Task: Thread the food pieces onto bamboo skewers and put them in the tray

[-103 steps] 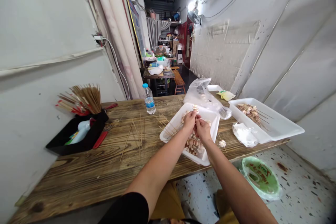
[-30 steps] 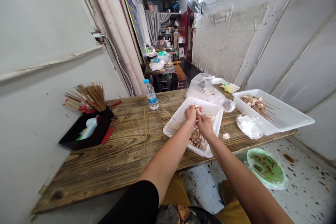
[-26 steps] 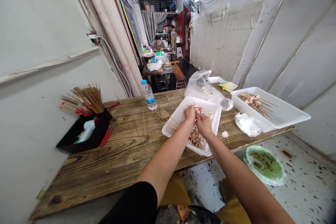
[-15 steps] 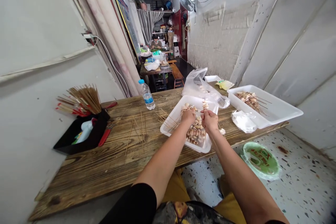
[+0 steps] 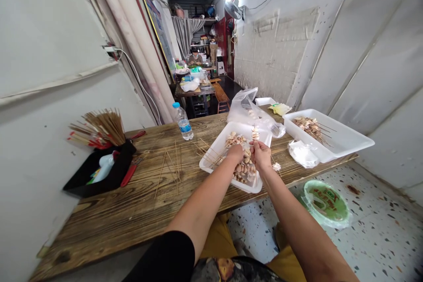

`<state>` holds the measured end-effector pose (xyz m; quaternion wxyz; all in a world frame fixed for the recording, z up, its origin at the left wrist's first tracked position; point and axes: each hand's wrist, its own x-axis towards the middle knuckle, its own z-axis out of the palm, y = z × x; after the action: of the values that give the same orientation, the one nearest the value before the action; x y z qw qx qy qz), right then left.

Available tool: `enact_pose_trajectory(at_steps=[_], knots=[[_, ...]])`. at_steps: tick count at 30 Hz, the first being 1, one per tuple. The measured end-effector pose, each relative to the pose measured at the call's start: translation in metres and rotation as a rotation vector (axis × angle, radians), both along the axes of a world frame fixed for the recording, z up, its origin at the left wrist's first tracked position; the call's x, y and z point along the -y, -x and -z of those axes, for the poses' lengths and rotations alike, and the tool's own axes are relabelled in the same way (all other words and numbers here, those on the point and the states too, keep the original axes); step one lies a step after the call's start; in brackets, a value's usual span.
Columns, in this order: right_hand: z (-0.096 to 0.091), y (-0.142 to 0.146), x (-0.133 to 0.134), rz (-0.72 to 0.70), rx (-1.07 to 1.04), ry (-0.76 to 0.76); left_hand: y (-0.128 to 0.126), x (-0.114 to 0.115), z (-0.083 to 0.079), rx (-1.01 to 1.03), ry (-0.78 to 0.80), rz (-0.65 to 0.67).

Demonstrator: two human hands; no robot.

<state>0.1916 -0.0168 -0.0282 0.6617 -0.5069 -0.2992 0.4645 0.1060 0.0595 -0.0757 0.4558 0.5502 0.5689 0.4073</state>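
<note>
Head view: gripped a skewer above the tray.
Held the skewer (image 5: 255, 134) upright in the right hand (image 5: 262, 155), closed round the lower stick, with a few pieces threaded near the tip, over the far half of the tray (image 5: 218, 144). Rested the left hand (image 5: 235, 153) knuckles-up on the heap of pieces (image 5: 244, 169) in that tray, just beside the right; could not tell whether shut on a piece or loose. Stood the tray near the front edge of the table (image 5: 132, 211). Left of it, scattered bare sticks (image 5: 172, 165); beyond them, a bottle (image 5: 181, 120); farther left, a black box (image 5: 99, 176) with a bundle (image 5: 104, 125) sticking out. To the right, a second tray (image 5: 346, 139) with finished skewers (image 5: 310, 125); behind and between the trays, a bag (image 5: 251, 110); on the floor, a bucket (image 5: 325, 202).
</note>
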Motion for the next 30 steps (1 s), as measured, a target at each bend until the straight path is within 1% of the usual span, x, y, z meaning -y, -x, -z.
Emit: enact_pose_trajectory(at_steps=[2, 3, 5, 7, 9, 12, 14, 16, 22, 25, 30], knots=[[-0.005, -0.002, 0.003, -0.059, -0.027, 0.031, -0.001, -0.001, -0.005, 0.058, 0.038, -0.023], [-0.007, -0.004, 0.006, -0.103, -0.032, 0.054, -0.001, -0.001, -0.008, 0.12, 0.075, -0.034], [-0.011, -0.009, 0.013, -0.2, -0.007, 0.111, -0.003, -0.002, -0.015, 0.331, 0.122, -0.074], [-0.012, -0.013, 0.021, -0.275, 0.064, 0.175, -0.005, -0.002, -0.02, 0.49, 0.142, -0.1], [-0.011, -0.015, 0.028, -0.301, 0.146, 0.219, -0.006, -0.002, -0.024, 0.59, 0.161, -0.113], [-0.006, -0.014, 0.035, -0.27, 0.253, 0.217, -0.007, -0.002, -0.027, 0.713, 0.204, -0.146], [-0.003, -0.013, 0.036, -0.248, 0.305, 0.206, -0.006, -0.003, -0.027, 0.71, 0.196, -0.157], [-0.003, -0.012, 0.035, -0.255, 0.326, 0.217, -0.006, -0.004, -0.026, 0.675, 0.153, -0.16], [-0.008, -0.013, 0.032, -0.303, 0.302, 0.266, -0.007, -0.007, -0.022, 0.557, -0.063, -0.178], [-0.009, -0.012, 0.033, -0.3, 0.292, 0.278, -0.007, -0.007, -0.02, 0.541, -0.093, -0.197], [-0.011, -0.011, 0.034, -0.289, 0.294, 0.278, -0.006, -0.006, -0.019, 0.584, -0.113, -0.16]])
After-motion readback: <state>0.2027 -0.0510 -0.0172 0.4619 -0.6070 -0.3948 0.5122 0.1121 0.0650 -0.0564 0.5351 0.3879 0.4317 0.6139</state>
